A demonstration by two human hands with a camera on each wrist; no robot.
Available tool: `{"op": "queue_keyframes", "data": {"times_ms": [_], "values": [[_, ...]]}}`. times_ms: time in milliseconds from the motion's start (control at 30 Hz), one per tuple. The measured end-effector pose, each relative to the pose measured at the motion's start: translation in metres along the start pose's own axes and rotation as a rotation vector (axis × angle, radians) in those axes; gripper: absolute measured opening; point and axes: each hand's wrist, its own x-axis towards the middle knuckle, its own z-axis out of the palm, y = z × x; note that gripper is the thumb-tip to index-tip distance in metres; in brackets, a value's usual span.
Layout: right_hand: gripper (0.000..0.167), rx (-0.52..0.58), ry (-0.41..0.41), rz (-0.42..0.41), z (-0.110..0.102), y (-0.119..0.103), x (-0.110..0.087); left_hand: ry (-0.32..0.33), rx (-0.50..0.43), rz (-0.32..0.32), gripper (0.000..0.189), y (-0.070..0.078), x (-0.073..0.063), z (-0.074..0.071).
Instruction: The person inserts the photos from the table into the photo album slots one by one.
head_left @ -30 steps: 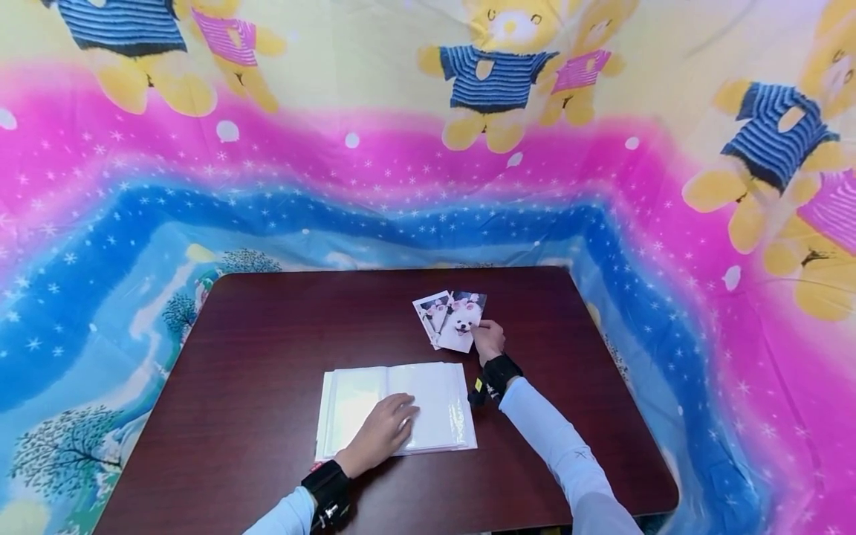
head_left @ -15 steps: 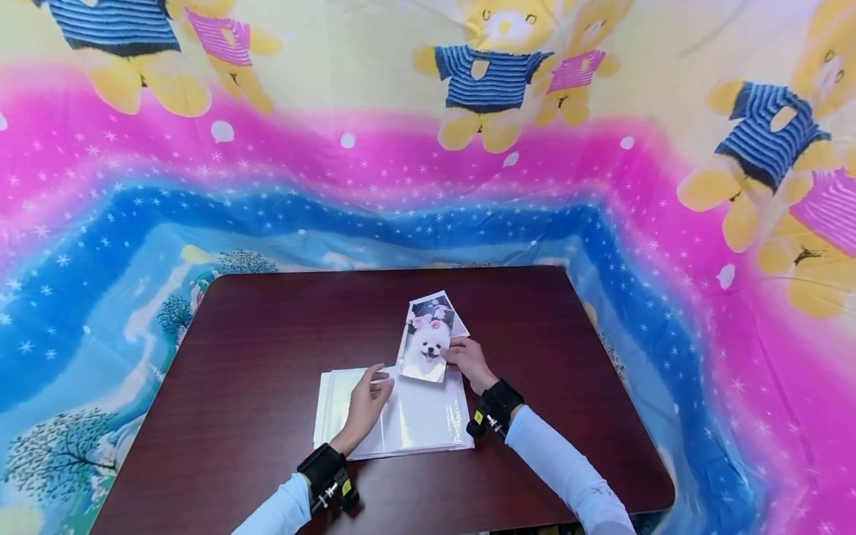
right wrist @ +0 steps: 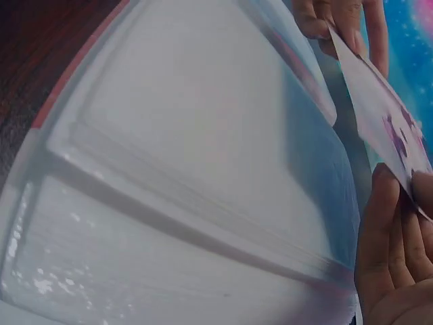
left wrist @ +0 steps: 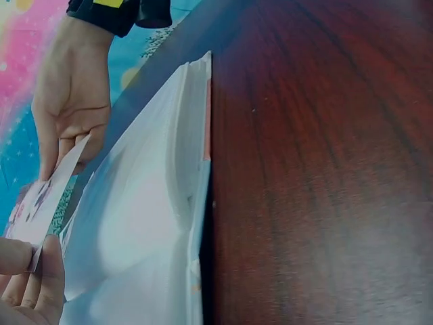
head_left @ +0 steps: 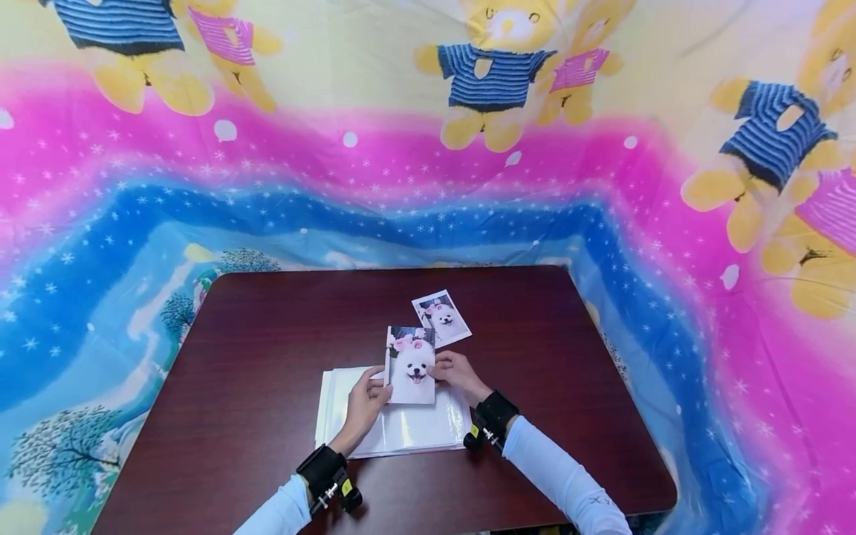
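A photo (head_left: 411, 371) of a white dog with pink flowers is held upright above an opened photo album (head_left: 428, 431) with clear sleeves. My left hand (head_left: 364, 405) pinches its left edge between thumb and fingers; my right hand (head_left: 461, 373) pinches the right edge. In the left wrist view the photo (left wrist: 42, 206) spans both hands, raised off the album pages (left wrist: 135, 196). The right wrist view shows the same photo (right wrist: 385, 115) tilted beside the album (right wrist: 183, 115). Behind lies a second, similar dog photo (head_left: 449, 316) on the table, partly covered by the held one.
The dark brown table (head_left: 281, 319) has rounded corners. A curtain (head_left: 374, 163) printed with bears and snowflakes hangs around its back and sides. Black wrist bands (head_left: 498, 412) with small cameras sit on both wrists.
My right hand has lifted the photo off the other one and brought it left and nearer, over the album. My left hand has risen from the page and now grips the photo's left edge.
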Motion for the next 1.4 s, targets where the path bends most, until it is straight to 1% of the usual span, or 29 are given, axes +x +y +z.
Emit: {"op": "queue_keyframes", "data": {"times_ms": [33, 167, 233, 267, 333, 400, 467, 500, 533, 633, 733, 800, 833, 867, 933, 1000, 1067, 1100, 1167, 1300, 1400], "values": [[0.029, 0.001, -0.009, -0.005, 0.000, 0.000, 0.001, -0.004, -0.001, -0.004, 0.044, 0.004, -0.002, -0.001], [0.034, 0.021, -0.028, -0.020, -0.002, -0.005, 0.007, -0.003, -0.010, -0.004, 0.044, 0.003, -0.009, -0.003], [0.034, 0.017, -0.031, -0.036, -0.002, -0.009, 0.011, -0.001, -0.017, 0.031, 0.043, 0.003, -0.012, -0.003], [0.033, 0.007, -0.031, -0.045, -0.001, -0.011, 0.013, 0.005, -0.023, 0.050, 0.043, -0.002, -0.013, -0.002], [0.029, -0.007, -0.033, -0.061, -0.001, -0.013, 0.017, 0.005, -0.025, 0.105, 0.041, -0.004, -0.016, -0.001], [0.026, -0.021, -0.038, -0.074, -0.001, -0.015, 0.020, 0.001, -0.025, 0.123, 0.040, -0.004, -0.018, -0.001], [0.022, -0.027, -0.047, -0.080, -0.001, -0.016, 0.022, -0.001, -0.018, 0.092, 0.041, -0.003, -0.019, 0.000], [0.021, -0.023, -0.053, -0.082, -0.002, -0.016, 0.023, -0.003, -0.012, 0.070, 0.041, -0.003, -0.019, 0.001], [0.020, -0.020, -0.059, -0.084, -0.002, -0.016, 0.023, -0.003, -0.007, 0.035, 0.042, -0.002, -0.020, 0.001], [0.018, -0.025, -0.072, -0.096, -0.003, -0.016, 0.025, -0.010, -0.015, -0.022, 0.046, -0.002, -0.019, 0.002], [0.016, -0.019, -0.062, -0.099, -0.007, -0.020, 0.026, -0.024, -0.049, -0.014, 0.047, -0.002, -0.017, 0.002], [0.013, -0.026, -0.028, -0.094, -0.010, -0.023, 0.026, -0.026, -0.032, 0.009, 0.046, -0.002, -0.016, 0.002], [0.012, -0.033, -0.004, -0.088, -0.011, -0.026, 0.027, -0.024, -0.008, 0.025, 0.045, -0.002, -0.015, 0.002], [0.011, -0.039, 0.021, -0.082, -0.013, -0.029, 0.028, -0.020, 0.034, 0.050, 0.043, -0.002, -0.014, 0.002], [0.013, -0.046, 0.076, -0.063, -0.017, -0.034, 0.031, -0.011, 0.162, 0.114, 0.039, -0.003, -0.011, 0.002], [0.015, -0.053, 0.122, -0.053, -0.021, -0.037, 0.035, -0.007, 0.295, 0.203, 0.034, -0.005, -0.009, 0.003], [0.013, -0.050, 0.164, -0.046, -0.024, -0.041, 0.039, -0.012, 0.423, 0.302, 0.030, -0.008, -0.007, 0.004], [0.012, -0.049, 0.182, -0.047, -0.026, -0.043, 0.041, -0.014, 0.468, 0.346, 0.028, -0.009, -0.006, 0.005], [0.010, -0.060, 0.216, -0.052, -0.028, -0.046, 0.045, -0.024, 0.532, 0.417, 0.025, -0.011, -0.004, 0.007], [0.015, -0.056, 0.267, -0.060, -0.029, -0.051, 0.051, -0.048, 0.612, 0.521, 0.023, -0.014, 0.000, 0.012], [0.017, -0.060, 0.295, -0.067, -0.029, -0.053, 0.056, -0.077, 0.692, 0.630, 0.022, -0.017, 0.006, 0.016]]}}
